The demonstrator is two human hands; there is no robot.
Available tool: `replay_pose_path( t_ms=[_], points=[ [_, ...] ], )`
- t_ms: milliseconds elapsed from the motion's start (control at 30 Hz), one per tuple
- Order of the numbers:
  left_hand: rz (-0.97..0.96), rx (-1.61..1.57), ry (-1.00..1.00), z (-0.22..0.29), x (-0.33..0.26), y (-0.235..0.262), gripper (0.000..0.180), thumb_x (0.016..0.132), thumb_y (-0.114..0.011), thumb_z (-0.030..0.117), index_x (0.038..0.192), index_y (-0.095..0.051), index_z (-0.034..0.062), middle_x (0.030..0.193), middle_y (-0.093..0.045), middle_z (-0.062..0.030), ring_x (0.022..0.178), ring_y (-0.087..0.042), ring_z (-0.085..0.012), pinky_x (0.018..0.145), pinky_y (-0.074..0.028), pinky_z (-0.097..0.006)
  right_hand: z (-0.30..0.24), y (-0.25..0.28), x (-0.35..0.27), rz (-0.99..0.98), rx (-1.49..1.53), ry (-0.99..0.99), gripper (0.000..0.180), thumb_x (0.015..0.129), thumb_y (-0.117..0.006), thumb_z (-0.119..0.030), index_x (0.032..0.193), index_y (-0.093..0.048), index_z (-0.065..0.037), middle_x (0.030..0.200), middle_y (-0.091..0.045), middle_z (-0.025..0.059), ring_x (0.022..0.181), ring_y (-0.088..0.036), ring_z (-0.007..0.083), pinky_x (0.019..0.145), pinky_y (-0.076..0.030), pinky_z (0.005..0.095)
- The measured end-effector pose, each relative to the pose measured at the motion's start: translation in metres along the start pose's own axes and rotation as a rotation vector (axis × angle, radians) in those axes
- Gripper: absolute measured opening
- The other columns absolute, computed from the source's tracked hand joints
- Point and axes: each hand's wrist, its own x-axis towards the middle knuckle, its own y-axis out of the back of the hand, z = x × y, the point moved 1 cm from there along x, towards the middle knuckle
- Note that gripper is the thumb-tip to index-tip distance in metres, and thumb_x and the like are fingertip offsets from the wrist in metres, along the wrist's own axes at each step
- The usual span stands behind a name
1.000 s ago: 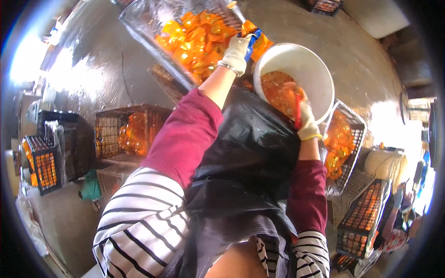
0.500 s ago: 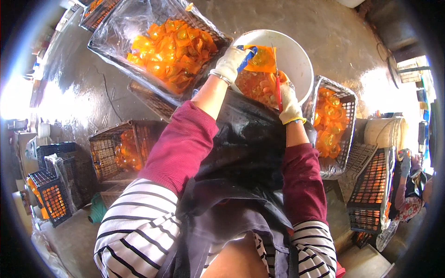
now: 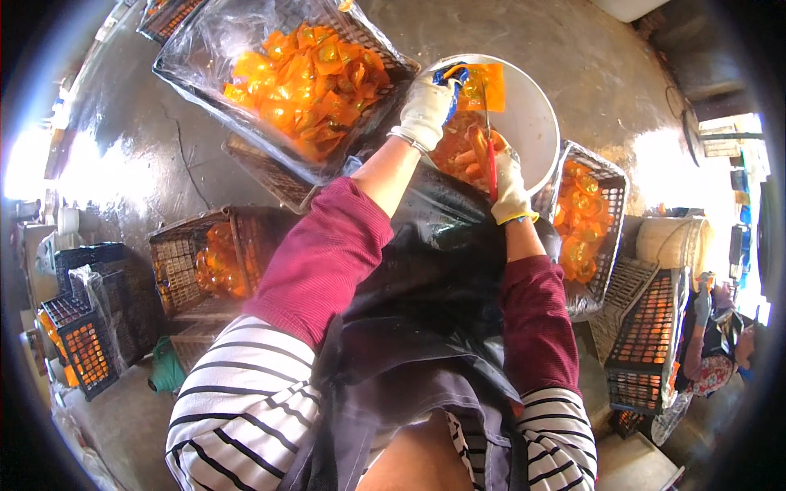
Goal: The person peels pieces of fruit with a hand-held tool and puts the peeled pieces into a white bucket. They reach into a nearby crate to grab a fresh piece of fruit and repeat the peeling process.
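Gloved in white with blue fingertips, my left hand pinches a thin, glossy orange plastic-looking piece by its left side. My right hand, in a white glove with a yellow cuff and orange-stained fingers, grips red-handled scissors. The blades point away from me and overlap the orange piece; whether they are parted I cannot tell. Both hands are over a white bucket whose bottom holds small orange scraps. My right fingers partly hide the scraps.
A plastic-lined crate heaped with orange pieces stands left of the bucket. Another lined crate of such pieces is at the right. A tilted crate lies lower left. Stacked crates and another person are at far right.
My left hand and the orange piece have shifted slightly right, so more of the piece lies right of the blades. The scissors stay nearly in place. The view has shifted a little.
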Motion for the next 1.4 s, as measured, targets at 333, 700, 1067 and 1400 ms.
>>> replay_pose_path(
  t_ms=[333, 700, 1067, 1400],
  points=[
    [-0.27, -0.269, 0.132, 0.043, -0.013, 0.016, 0.025, 0.086, -0.063, 0.02, 0.107, -0.066, 0.006, 0.081, -0.066, -0.0018, 0.066, -0.06, -0.011, 0.055, -0.045, -0.023, -0.002, 0.009, -0.011, 0.071, -0.079, 0.11, 0.028, 0.093, -0.056, -0.021, 0.117, -0.054, -0.008, 0.073, -0.066, 0.0096, 0.053, -0.057, 0.0144, 0.047, -0.044, 0.0251],
    [-0.326, 0.039, 0.09, 0.002, 0.001, 0.006, 0.039, 0.084, -0.063, 0.03, 0.111, -0.063, 0.0024, 0.106, -0.066, -0.0185, 0.102, -0.062, -0.03, 0.089, -0.048, -0.036, -0.003, 0.003, -0.008, 0.174, -0.372, 0.2, 0.031, 0.093, -0.055, -0.031, 0.108, -0.059, -0.004, 0.08, -0.068, 0.0095, 0.06, -0.062, 0.0179, 0.057, -0.048, 0.0308],
    [-0.143, -0.317, 0.296, 0.027, -0.001, 0.011, 0.034, 0.085, -0.065, 0.025, 0.11, -0.063, 0.003, 0.104, -0.067, -0.0074, 0.095, -0.065, -0.0206, 0.082, -0.052, -0.03, 0.006, 0.012, 0.002, 0.088, -0.064, 0.227, 0.031, 0.092, -0.055, -0.03, 0.102, -0.06, -0.001, 0.068, -0.067, 0.0106, 0.05, -0.057, 0.0158, 0.047, -0.045, 0.0288],
    [-0.323, -0.189, 0.068, -0.008, 0.007, -0.023, 0.036, 0.088, -0.058, 0.007, 0.124, -0.054, 0.003, 0.118, -0.06, -0.0099, 0.106, -0.059, -0.0193, 0.092, -0.049, -0.027, 0.0, 0.013, -0.001, -0.007, -0.041, 0.083, 0.03, 0.096, -0.047, -0.024, 0.114, -0.054, -0.001, 0.077, -0.067, 0.0191, 0.048, -0.057, 0.0182, 0.043, -0.043, 0.0269]
  ],
)
